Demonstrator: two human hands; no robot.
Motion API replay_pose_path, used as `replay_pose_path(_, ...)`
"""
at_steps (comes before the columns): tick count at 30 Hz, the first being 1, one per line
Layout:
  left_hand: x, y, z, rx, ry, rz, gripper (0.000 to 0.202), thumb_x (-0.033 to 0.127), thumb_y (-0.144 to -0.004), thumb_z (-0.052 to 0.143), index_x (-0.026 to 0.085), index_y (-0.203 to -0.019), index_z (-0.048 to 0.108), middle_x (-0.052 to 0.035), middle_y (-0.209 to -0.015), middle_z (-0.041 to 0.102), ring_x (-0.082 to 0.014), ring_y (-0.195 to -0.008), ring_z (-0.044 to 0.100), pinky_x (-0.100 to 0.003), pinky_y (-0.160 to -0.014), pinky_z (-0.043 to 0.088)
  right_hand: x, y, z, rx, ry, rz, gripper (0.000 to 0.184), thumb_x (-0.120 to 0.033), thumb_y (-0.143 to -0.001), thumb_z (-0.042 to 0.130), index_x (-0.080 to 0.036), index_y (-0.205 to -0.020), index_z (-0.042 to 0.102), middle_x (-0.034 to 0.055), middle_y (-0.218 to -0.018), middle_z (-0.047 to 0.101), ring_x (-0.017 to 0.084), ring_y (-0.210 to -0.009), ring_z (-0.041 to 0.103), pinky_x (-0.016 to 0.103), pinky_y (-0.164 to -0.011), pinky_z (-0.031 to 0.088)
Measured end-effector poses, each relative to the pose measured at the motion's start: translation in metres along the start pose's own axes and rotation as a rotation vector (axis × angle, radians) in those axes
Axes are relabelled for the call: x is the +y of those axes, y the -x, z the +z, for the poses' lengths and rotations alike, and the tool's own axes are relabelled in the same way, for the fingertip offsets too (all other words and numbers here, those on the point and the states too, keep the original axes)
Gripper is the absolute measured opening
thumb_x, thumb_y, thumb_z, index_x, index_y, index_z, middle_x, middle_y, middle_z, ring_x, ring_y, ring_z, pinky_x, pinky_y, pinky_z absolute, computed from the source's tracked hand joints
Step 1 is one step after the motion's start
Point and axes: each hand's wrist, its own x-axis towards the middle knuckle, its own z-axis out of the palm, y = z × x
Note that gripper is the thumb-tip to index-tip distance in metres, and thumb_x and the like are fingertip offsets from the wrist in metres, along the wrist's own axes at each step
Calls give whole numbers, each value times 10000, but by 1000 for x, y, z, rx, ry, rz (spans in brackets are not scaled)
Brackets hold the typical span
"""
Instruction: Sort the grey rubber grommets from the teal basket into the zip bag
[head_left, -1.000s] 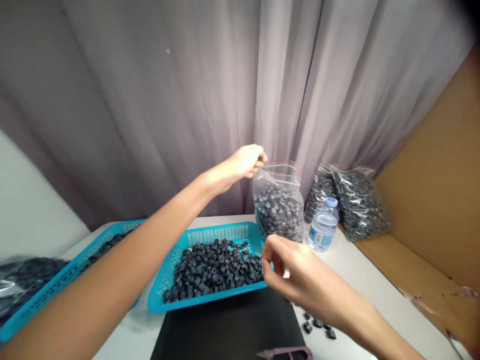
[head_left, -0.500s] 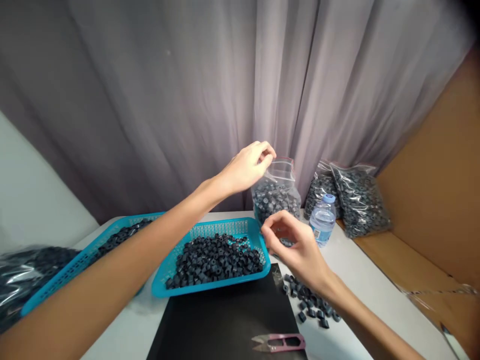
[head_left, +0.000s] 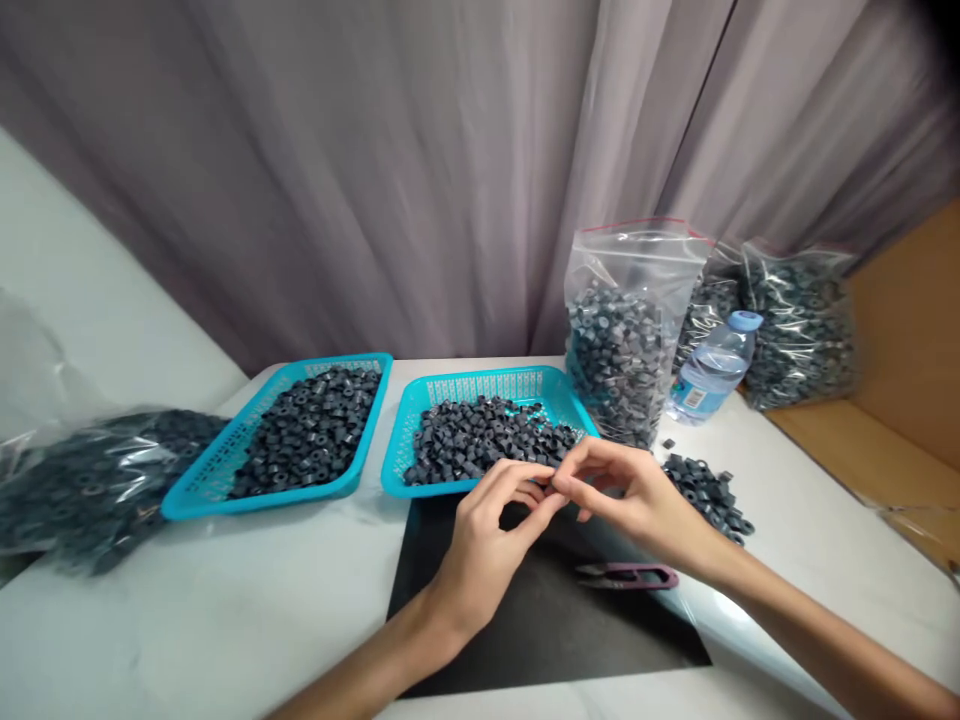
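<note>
My left hand [head_left: 487, 540] and my right hand [head_left: 619, 490] meet fingertip to fingertip in front of the right blue basket [head_left: 480, 489]. Both are pinched closed. A dark speck shows where the fingertips touch, too small and covered to make out. Short dark grey tube pieces [head_left: 480, 435] with holes through them fill much of that basket. Below my hands lies a black mat [head_left: 525, 630], with pink-handled thread snips [head_left: 630, 576] on it. Loose tube pieces [head_left: 709, 497] are heaped on the table beside my right wrist.
A second blue basket [head_left: 262, 506] of the same pieces stands to the left, beside a filled plastic bag [head_left: 105, 480]. Behind the right basket stands an upright zip bag [head_left: 626, 350]. A water bottle [head_left: 712, 370], another full bag [head_left: 799, 330] and cardboard [head_left: 900, 400] are at the right.
My left hand has come down from the zip bag's top to meet my right hand over the mat. The zip bag now stands taller, and the view has shifted.
</note>
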Motion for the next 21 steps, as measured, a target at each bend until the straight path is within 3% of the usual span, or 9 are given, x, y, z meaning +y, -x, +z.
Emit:
replay_pose_path(3,1,2,1,-20,35,-31,108,233,-923,669,206,-1018,712,-7,-923,683,-108,-761,668,-216,-711,557,3,11,2,-17,-115,74,241,-412,-931,658,-173,-923,631,34,-816,680,151,-763,658,235,-608,543)
replay_pose_path(6,3,7,-1,-50,164,-188,140,271,-921,670,212,-1031,734,-19,-955,711,-114,-750,672,-217,-689,556,5,25,-1,14,-89,81,216,-402,-985,578,-188,-1006,589,39,-862,686,154,-764,669,263,-639,547)
replay_pose_path(9,7,11,-4,-62,333,-436,212,335,-898,701,223,-1075,738,-12,-931,726,-105,-710,658,-214,-697,555,10,40,-12,57,199,22,193,-394,-1012,525,-207,-1052,553,35,-904,663,148,-757,640,295,-695,533)
replay_pose_path(11,10,11,-6,-68,393,-532,253,363,-870,731,224,-1081,748,-12,-916,731,-97,-686,644,-211,-704,549,12,48,-22,-48,483,-17,201,-409,-979,581,-215,-1032,565,44,-934,642,179,-828,615,329,-750,515)
replay_pose_path(15,18,8,-9,-48,427,-583,285,391,-841,755,221,-1069,774,-24,-900,739,-87,-636,605,-213,-675,526,10,57,-39,-328,828,34,252,-425,-916,671,-221,-1025,569,70,-1018,608,244,-953,570,386,-822,502)
replay_pose_path(19,21,3,-8,-32,442,-576,259,391,-864,732,221,-1049,792,-34,-898,740,-83,-624,567,-216,-672,502,12,60,-45,-360,831,106,106,-332,-1011,527,-233,-1049,536,63,-1031,601,218,-934,571,345,-786,494)
replay_pose_path(21,21,4,-7,-46,455,-571,254,396,-890,703,229,-1060,793,-34,-907,739,-83,-628,560,-219,-676,494,15,60,-43,-348,822,108,130,-336,-1039,459,-236,-1021,539,62,-1017,599,217,-920,573,346,-778,485)
